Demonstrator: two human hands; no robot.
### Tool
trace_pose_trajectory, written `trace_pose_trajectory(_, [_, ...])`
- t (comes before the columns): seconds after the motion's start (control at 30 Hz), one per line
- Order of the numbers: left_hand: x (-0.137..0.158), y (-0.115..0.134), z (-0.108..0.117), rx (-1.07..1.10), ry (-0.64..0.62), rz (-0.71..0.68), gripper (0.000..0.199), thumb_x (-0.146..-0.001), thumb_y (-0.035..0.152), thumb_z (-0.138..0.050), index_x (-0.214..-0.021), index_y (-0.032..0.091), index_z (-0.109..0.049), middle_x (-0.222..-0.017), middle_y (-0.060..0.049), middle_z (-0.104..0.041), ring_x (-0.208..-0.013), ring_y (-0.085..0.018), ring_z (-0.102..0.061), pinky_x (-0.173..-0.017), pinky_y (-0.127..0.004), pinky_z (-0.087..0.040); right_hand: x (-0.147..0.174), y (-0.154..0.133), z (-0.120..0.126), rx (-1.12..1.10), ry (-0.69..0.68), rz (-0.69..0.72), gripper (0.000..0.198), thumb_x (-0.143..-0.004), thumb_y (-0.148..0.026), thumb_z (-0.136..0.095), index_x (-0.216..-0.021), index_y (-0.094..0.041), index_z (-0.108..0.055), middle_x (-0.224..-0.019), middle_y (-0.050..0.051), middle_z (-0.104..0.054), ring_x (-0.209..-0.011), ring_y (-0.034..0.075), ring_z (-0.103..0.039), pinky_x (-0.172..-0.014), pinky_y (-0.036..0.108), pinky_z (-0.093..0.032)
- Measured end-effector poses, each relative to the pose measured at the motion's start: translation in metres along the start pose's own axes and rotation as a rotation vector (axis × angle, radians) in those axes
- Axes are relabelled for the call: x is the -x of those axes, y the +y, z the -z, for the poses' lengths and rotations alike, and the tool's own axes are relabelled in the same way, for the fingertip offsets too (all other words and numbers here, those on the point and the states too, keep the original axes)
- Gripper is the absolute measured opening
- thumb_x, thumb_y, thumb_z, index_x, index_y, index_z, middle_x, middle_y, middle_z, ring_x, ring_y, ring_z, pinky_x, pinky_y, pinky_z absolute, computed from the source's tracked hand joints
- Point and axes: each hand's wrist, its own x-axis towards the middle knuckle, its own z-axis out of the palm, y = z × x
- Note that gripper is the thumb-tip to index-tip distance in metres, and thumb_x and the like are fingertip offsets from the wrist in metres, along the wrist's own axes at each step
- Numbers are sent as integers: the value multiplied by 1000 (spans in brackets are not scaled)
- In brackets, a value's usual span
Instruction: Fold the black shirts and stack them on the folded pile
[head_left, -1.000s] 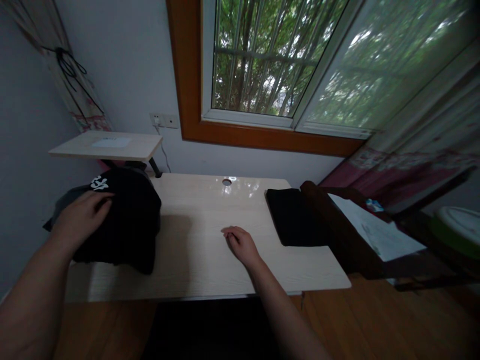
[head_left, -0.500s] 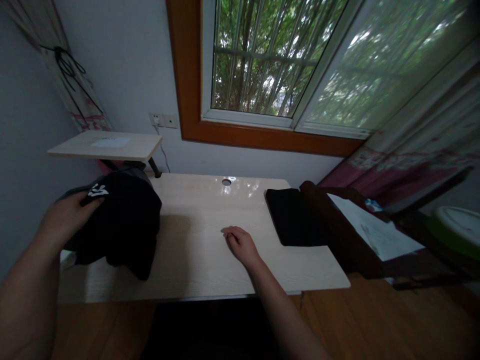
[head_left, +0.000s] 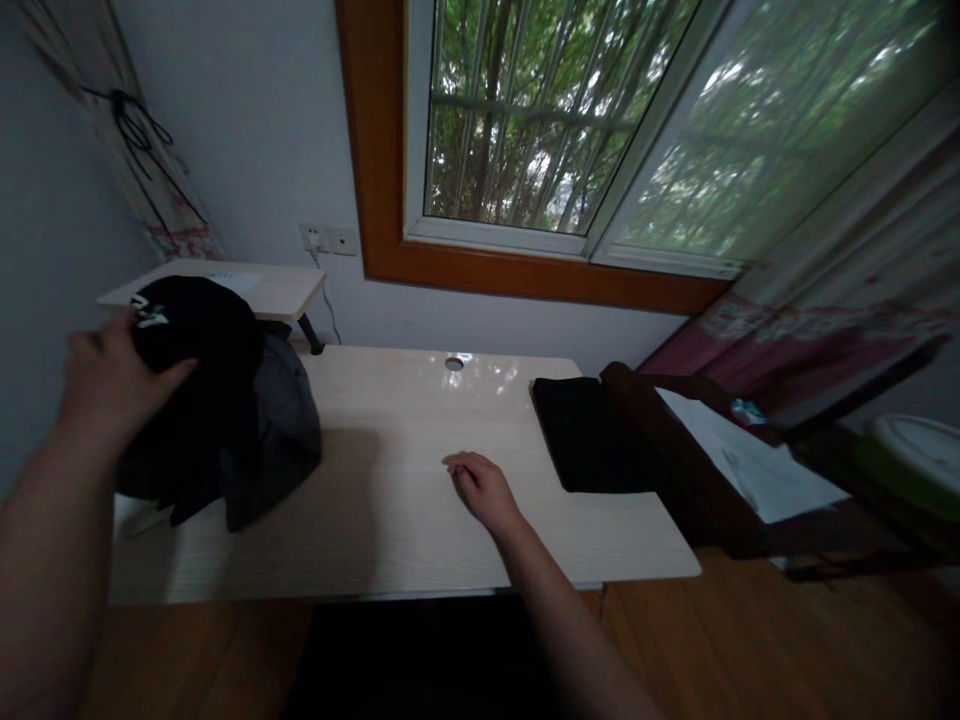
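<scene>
On the left side of the desk [head_left: 420, 520], my left hand [head_left: 112, 385] grips a black cloth garment [head_left: 202, 390] with white lettering, thumb on the near side. The garment hangs raised and bunched in front of the small raised shelf. Against its right side lies dark grey cloth [head_left: 289, 420]; I cannot tell whether both belong to one piece. My right hand [head_left: 484, 490] rests on the middle of the desk, fingers loosely curled in with nothing in them. To its right lies a flat, folded black cloth [head_left: 592, 435] at the desk's right side.
A small raised shelf [head_left: 289, 295] with a paper on it stands at the back left. Behind the desk are a wall socket [head_left: 328, 240] and a window [head_left: 525, 130]. Dark brown furniture [head_left: 697, 490] holding a paper sheet [head_left: 750, 460] adjoins the right side.
My left hand has lifted the black garment up and slightly left, so its top now covers part of the shelf. More grey cloth shows beside it. My right hand has not moved.
</scene>
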Motion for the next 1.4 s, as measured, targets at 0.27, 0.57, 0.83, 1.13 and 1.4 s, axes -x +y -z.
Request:
trace_pose_trajectory(0.27, [31,41,-26,-71,55,-132,74,-94,59,-52,-154,19,-37,-164,-20,-20,-148,-45,-13,-108,-75,-22,0,0,0,5,8,6,30,-92,-12,-51,-106,-25,-74,-95,4,-73,-93,20,-66,-89,34,-52])
trace_pose_trajectory(0.57, [-12,5,-61,-94,-345,19,91,-85,76,-51,-156,22,-31,-163,-19,-28,-140,-46,-28,-101,-80,-22,0,-2,1,11,3,6,31,-91,-11,-50,-106,-25,-74,-95,4,-73,-92,20,-66,-89,34,-52])
trace_pose_trajectory(0.83, [-19,11,-71,-156,-295,-306,66,-92,53,-58,-151,27,-44,-160,-13,-37,-146,-47,-12,-99,-87,-1,0,0,0,26,-2,6,31,-91,-11,-51,-107,-26,-73,-95,4,-72,-93,20,-66,-90,35,-51])
trace_pose_trajectory(1.13, [-26,17,-73,-102,-281,-400,64,-101,45,-46,-159,30,-23,-167,-14,-19,-145,-40,-27,-106,-79,-18,0,1,0,29,-1,17,31,-92,-11,-51,-107,-25,-73,-95,4,-72,-93,20,-66,-89,35,-51])
trace_pose_trajectory(1.4, [-25,42,-71,-109,-309,-256,68,-96,60,-46,-155,28,-35,-166,-18,-19,-142,-47,-22,-100,-81,-20,0,-1,0,40,-2,14,31,-92,-11,-50,-108,-25,-73,-95,4,-73,-93,19,-66,-90,35,-51])
